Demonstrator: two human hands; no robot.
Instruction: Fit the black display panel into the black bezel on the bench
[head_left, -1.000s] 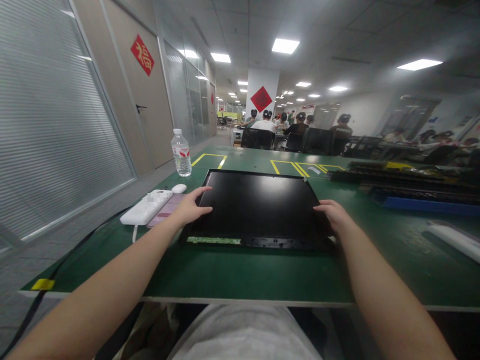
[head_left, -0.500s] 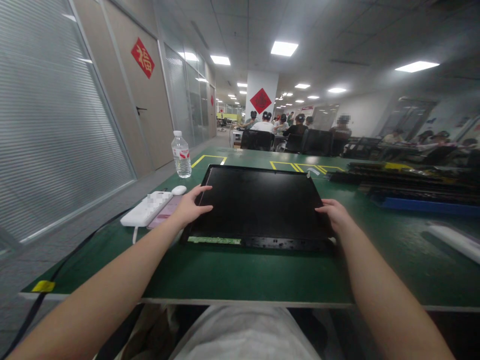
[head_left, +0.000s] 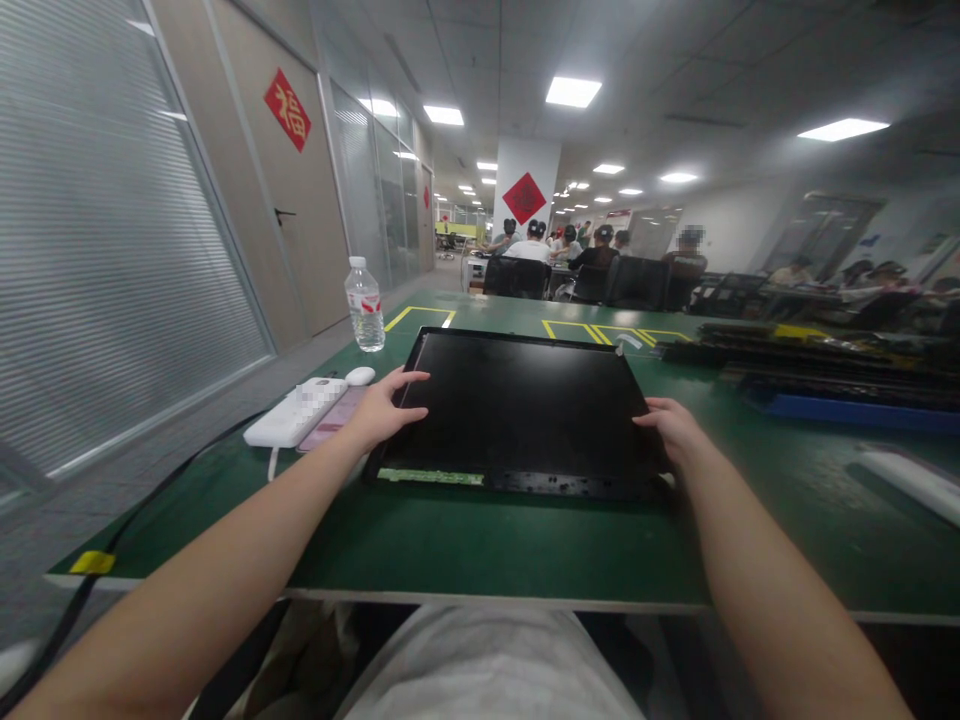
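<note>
A black flat display panel (head_left: 525, 410) lies in front of me on the green table, its dark face up. Along its near edge runs a green strip (head_left: 431, 477) that looks like a circuit board. My left hand (head_left: 386, 408) grips the panel's left edge, thumb and a finger over the face, the other fingers hidden. On the opposite side, my right hand (head_left: 673, 430) holds the right edge with its fingertips on the frame. Whether the panel rests fully on the table or is slightly lifted, I cannot tell.
Left of the panel are a water bottle (head_left: 365, 305), a white power strip (head_left: 296, 415), a white mouse-like object (head_left: 361, 376) and a pinkish phone-like slab (head_left: 334, 420). Dark panels (head_left: 825, 360) and a blue strip (head_left: 862, 410) are stacked at right. A white bar (head_left: 907, 480) lies nearer. People sit beyond.
The camera view has shifted very slightly. Both hands keep their hold on the display panel, which stays in the same place on the table.
</note>
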